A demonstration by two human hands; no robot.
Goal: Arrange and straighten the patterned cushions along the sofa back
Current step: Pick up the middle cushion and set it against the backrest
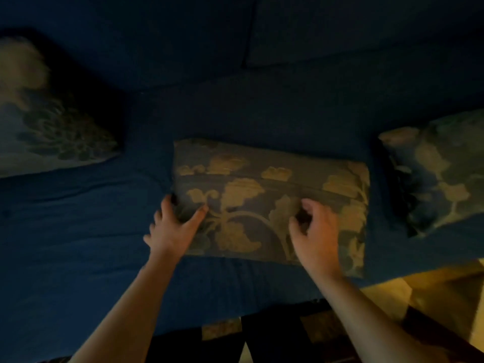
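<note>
At nine o'clock in the dim view, a patterned cushion with a pale, feathery motif lies tilted on the blue sofa seat, its far edge near the dark sofa back. It is well apart from the other cushions.

Moving toward the centre, the left hand reaches in from seven o'clock on a bare forearm. Its fingers are spread and wrapped over the left short edge of the middle cushion, thumb lying on the top face, fingertips curled around the side.

The middle cushion lies flat on the seat at the centre of the view, long side running left to right, grey-blue with gold leaf shapes and a seam line across its upper half. It rests away from the sofa back.

The right hand comes in from five o'clock and sits on the cushion's top face right of centre, fingers curled inward as if bunching the fabric; whether cloth is actually pinched cannot be told.

At three o'clock a third cushion in the same leaf pattern lies tilted on the seat, just beside the middle one without touching it. Below it, at four o'clock, a yellowish floor shows.
</note>
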